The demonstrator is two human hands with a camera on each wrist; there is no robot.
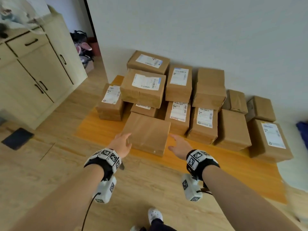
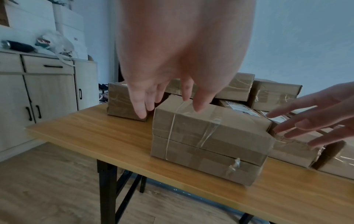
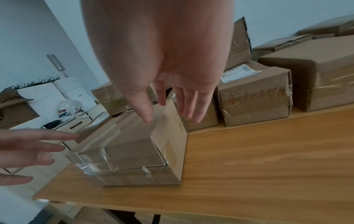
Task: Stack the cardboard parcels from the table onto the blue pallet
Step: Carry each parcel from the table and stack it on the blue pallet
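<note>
Fingers spread and holding nothing, the left hand (image 1: 122, 144) and right hand (image 1: 180, 146) flank the nearest parcel (image 1: 147, 133), one at each side, neither plainly touching it. That plain taped box sits alone at the counter's (image 1: 100, 129) front edge. Behind it the other parcels (image 1: 180, 90) crowd against the wall, some stacked two high; about fourteen show in all.
</note>
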